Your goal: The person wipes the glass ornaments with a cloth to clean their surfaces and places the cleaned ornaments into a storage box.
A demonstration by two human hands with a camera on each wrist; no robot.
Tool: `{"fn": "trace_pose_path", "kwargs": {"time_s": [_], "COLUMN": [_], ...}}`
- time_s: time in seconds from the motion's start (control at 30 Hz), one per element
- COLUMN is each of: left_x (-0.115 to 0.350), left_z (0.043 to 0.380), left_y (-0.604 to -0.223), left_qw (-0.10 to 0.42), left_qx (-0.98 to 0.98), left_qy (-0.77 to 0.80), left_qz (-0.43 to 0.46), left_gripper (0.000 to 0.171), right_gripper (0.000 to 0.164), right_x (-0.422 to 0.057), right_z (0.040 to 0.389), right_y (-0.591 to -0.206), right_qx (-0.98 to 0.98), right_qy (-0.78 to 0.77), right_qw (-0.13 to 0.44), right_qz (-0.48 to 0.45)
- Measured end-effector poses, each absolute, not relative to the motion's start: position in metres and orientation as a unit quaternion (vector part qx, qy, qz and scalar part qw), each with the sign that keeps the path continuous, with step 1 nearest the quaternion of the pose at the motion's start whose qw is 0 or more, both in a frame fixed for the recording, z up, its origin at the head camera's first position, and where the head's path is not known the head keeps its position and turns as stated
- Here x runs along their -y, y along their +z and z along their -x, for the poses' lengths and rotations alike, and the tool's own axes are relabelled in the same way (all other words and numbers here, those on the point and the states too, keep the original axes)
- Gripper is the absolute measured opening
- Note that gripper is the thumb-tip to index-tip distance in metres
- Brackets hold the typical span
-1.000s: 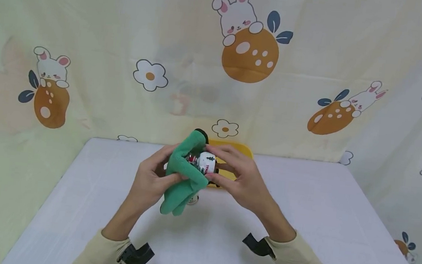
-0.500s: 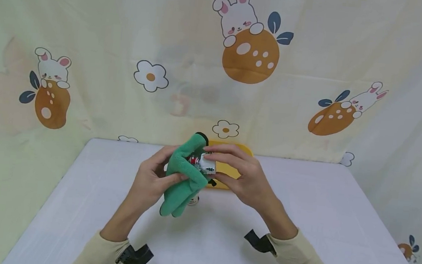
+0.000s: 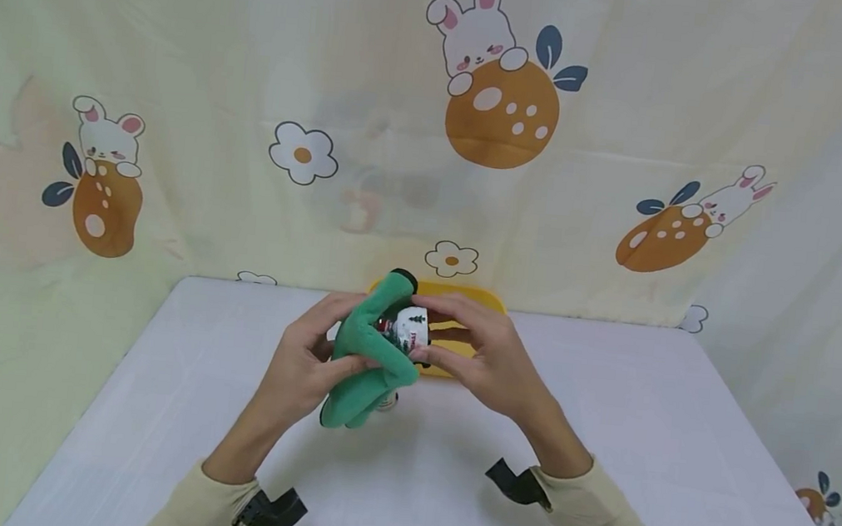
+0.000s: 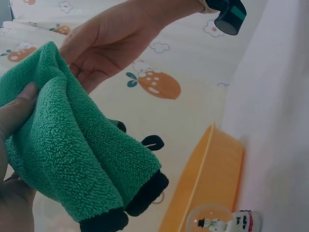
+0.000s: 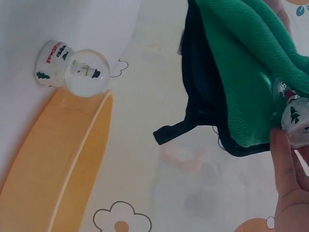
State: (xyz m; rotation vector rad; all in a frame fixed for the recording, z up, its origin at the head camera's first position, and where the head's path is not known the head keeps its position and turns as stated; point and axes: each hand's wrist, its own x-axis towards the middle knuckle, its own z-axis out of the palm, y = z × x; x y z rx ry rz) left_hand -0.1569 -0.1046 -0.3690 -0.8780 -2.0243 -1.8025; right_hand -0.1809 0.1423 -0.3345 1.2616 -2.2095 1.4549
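My left hand (image 3: 307,362) grips a green terry cloth (image 3: 360,354) with black edging, thumb on the near side. Folds of it surround the glass ball of a small snow globe, with a bit of red figure showing inside. The globe's white base (image 3: 412,327), printed with trees and red lettering, points right. My right hand (image 3: 484,352) pinches that base between thumb and fingers. In the right wrist view, the globe (image 5: 295,118) is partly cut off at the frame's edge. The left wrist view shows the cloth (image 4: 82,145) covering it.
Behind the hands stands a yellow plastic bin (image 3: 474,294) on the white-covered table (image 3: 603,413). A second snow globe (image 5: 87,72) with a snowman inside stands beside the bin, mostly hidden under the cloth in the head view. A printed curtain (image 3: 209,194) hangs behind.
The base has turned in my right fingers: its lettering shows, then a plainer side with trees, now lettering again. My right fingers have shifted on it; the left hand keeps its hold.
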Motion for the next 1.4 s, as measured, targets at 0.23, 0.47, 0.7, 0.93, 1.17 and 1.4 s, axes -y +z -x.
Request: {"fn": "trace_pose_path", "kwargs": {"time_s": [0.23,0.47,0.7,0.93,1.17,1.4], "left_x": [0.105,0.107,0.108,0.108,0.111,0.112], "left_z": [0.157,0.159,0.161,0.163,0.162,0.16], "left_y": [-0.372,-0.372,-0.372,-0.373,-0.371,-0.37], "left_qw": [0.186,0.211,0.209,0.163,0.147,0.12], "left_qx": [0.712,0.72,0.724,0.708,0.695,0.709], "left_qy": [-0.599,-0.576,-0.574,-0.613,-0.641,-0.647], "left_qz": [0.317,0.324,0.321,0.309,0.29,0.253], "left_gripper": [0.067,0.067,0.067,0.063,0.061,0.06], "right_gripper": [0.044,0.033,0.044,0.055,0.058,0.058], "right_x": [-0.141,-0.139,-0.141,-0.14,-0.138,-0.14], "right_z": [0.18,0.176,0.174,0.178,0.18,0.181], "right_y": [-0.331,-0.327,-0.322,-0.329,-0.334,-0.335], "right_qx": [0.772,0.802,0.784,0.761,0.753,0.736], "right_qy": [0.499,0.499,0.519,0.499,0.471,0.443], "right_qw": [0.066,0.018,0.006,0.047,0.114,0.163], "right_qz": [-0.389,-0.327,-0.339,-0.411,-0.445,-0.484]}}
